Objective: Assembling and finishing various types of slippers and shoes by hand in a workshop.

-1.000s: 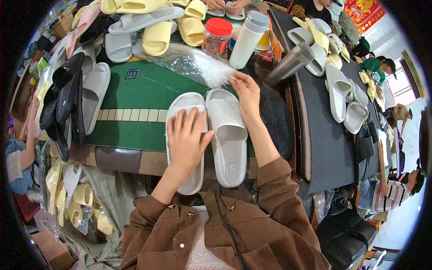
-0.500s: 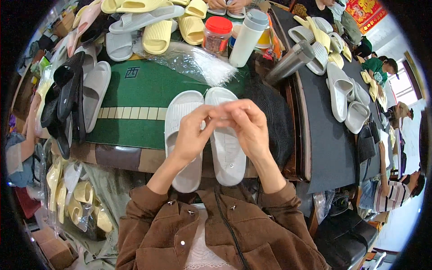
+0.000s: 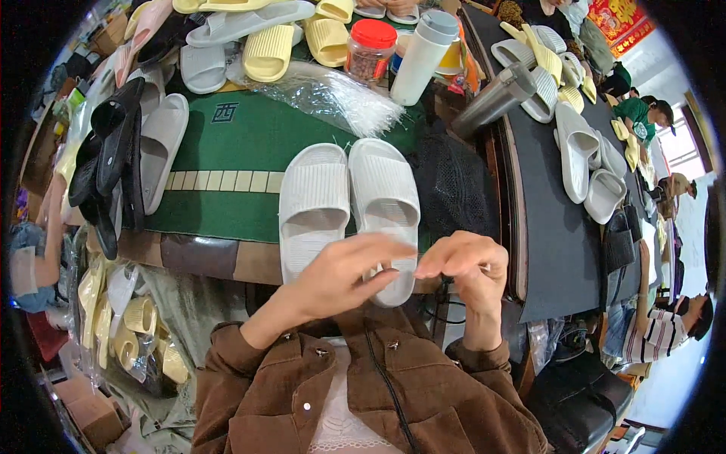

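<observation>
A pair of light grey slippers lies side by side at the table's front edge, toes pointing away from me: the left slipper (image 3: 311, 185) and the right slipper (image 3: 387, 181). My left hand (image 3: 352, 272) is over their heel ends, fingers stretched out and thumb apart, with nothing seen in it. Just right of the right slipper's heel, my right hand (image 3: 469, 265) is raised with its fingers bent toward the left hand and nothing visible in them. A small gap separates the two hands. Beyond the toes lies a bundle of thin white strands (image 3: 374, 113) by clear plastic.
Black slippers (image 3: 113, 144) and a grey slipper (image 3: 165, 151) stand on the green mat's (image 3: 227, 140) left side. At the back are yellow slippers (image 3: 268, 53), a red-lidded jar (image 3: 370, 49), a white bottle (image 3: 425, 57) and a steel tumbler (image 3: 495, 98). Black mesh (image 3: 454, 181) lies right.
My hands were together over the middle of the slippers. They have come toward me and parted, the right hand moving rightward, so the slippers' straps now show.
</observation>
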`<state>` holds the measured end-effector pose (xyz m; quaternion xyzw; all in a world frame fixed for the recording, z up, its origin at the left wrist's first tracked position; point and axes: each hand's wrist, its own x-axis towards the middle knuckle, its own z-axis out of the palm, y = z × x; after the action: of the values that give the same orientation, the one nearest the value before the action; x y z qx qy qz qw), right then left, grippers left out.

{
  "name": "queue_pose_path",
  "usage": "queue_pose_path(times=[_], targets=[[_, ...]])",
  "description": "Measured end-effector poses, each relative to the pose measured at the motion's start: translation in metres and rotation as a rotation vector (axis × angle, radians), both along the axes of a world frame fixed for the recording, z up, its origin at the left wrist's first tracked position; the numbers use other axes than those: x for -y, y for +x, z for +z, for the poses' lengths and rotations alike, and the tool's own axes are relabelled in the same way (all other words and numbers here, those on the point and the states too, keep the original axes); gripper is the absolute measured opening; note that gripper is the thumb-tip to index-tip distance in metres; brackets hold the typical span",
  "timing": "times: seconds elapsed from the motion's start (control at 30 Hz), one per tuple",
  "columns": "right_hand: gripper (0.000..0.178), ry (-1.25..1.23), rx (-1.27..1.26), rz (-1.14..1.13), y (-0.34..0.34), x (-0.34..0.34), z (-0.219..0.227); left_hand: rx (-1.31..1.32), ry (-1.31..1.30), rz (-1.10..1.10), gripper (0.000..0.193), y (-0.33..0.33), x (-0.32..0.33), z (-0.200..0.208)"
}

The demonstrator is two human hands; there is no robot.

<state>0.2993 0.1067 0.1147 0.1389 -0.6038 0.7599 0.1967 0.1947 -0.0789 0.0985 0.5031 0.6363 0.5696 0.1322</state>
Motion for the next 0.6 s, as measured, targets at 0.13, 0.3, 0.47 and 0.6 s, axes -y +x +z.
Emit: queue_pose_path(times=[0.13,0.3,0.47,0.6], targets=[[0.01,-0.091,-0.185,-0.012,0.011,-0.012,0.02,-0.141,0.02,0.042,0.016,0.004,0.002,-0.004],[0.008,-0.36,-0.325,0.068,0.042,-0.044,0.031,-0.407,-0.053,0.325,0.02,-0.016,0.042,-0.004],[0.012,-0.405,-0.254,-0.187,0.047,-0.051,0.022,-0.518,-0.054,0.326,0.023,-0.015,0.064,0.001],[0.041,-0.088,0.044,-0.348,0.027,-0.039,0.014,-0.394,-0.092,0.189,0.023,0.003,0.071,-0.013]])
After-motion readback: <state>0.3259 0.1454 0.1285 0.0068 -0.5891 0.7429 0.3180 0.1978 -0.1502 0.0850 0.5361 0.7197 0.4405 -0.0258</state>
